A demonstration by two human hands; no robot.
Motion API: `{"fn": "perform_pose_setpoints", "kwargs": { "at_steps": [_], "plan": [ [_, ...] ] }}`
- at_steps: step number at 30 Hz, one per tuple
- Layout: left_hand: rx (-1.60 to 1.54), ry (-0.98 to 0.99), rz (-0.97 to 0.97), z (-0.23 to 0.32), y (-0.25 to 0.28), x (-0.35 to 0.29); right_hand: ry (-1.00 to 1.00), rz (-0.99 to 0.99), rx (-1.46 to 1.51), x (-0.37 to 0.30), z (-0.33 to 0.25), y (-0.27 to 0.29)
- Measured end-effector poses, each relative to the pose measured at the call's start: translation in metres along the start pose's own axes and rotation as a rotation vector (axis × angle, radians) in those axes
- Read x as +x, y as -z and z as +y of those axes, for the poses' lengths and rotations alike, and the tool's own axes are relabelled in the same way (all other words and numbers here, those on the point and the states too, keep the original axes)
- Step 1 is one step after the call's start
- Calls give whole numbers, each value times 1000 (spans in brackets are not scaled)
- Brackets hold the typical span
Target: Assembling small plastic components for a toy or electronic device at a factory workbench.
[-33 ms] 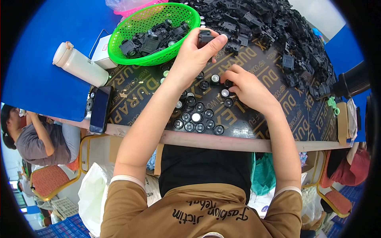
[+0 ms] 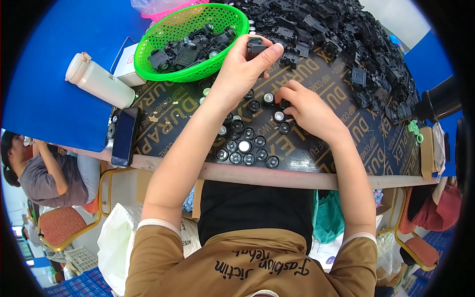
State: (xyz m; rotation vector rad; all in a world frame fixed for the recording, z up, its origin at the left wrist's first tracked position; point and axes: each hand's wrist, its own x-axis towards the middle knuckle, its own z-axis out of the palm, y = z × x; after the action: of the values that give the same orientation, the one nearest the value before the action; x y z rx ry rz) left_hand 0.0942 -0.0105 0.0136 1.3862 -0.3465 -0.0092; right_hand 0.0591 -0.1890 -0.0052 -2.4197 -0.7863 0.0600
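Just right of the green basket, my left hand (image 2: 247, 57) is closed around a black plastic toy-vehicle part (image 2: 256, 46), gripped between thumb and fingers. Over the table, my right hand (image 2: 306, 106) has its fingertips curled round a small black wheel (image 2: 284, 104), mostly hidden by them. Touching or very close to its thumb is another wheel with a silvery centre (image 2: 279, 116). A similar wheel (image 2: 268, 99) stands left of the fingers. Several more black wheels (image 2: 248, 159) lie in a loose cluster toward the table's near edge, one showing a white face (image 2: 244, 146).
A green basket (image 2: 143, 57) holds black vehicle parts. A large heap of such parts (image 2: 346, 44) covers the far right. At left are a white bottle (image 2: 96, 79), a white box (image 2: 127, 63) and a phone (image 2: 125, 136). A dark cylindrical object (image 2: 438, 101) juts in at right.
The silver-centred wheel by my right thumb has shifted very slightly left. Both hands stay in almost the same place.
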Motion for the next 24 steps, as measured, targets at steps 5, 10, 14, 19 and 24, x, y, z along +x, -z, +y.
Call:
{"fn": "perform_pose_setpoints", "kwargs": {
  "at_steps": [5, 10, 14, 19, 24],
  "plan": [
    [251, -67, -78, -5, 0, -1, -43, 170, 15, 3, 12, 0],
    [697, -343, -151, -12, -4, -3, -40, 383, 1101, 4, 22, 9],
    [832, -462, -171, -14, -6, -5, -7, 362, 1167, 2, 7, 10],
    [929, -435, -234, -8, -8, -10, -48, 224, 1131, 2, 16, 7],
    [966, -457, -300, -9, -10, -12, -129, 148, 1183, 2, 23, 3]
  ]
}}
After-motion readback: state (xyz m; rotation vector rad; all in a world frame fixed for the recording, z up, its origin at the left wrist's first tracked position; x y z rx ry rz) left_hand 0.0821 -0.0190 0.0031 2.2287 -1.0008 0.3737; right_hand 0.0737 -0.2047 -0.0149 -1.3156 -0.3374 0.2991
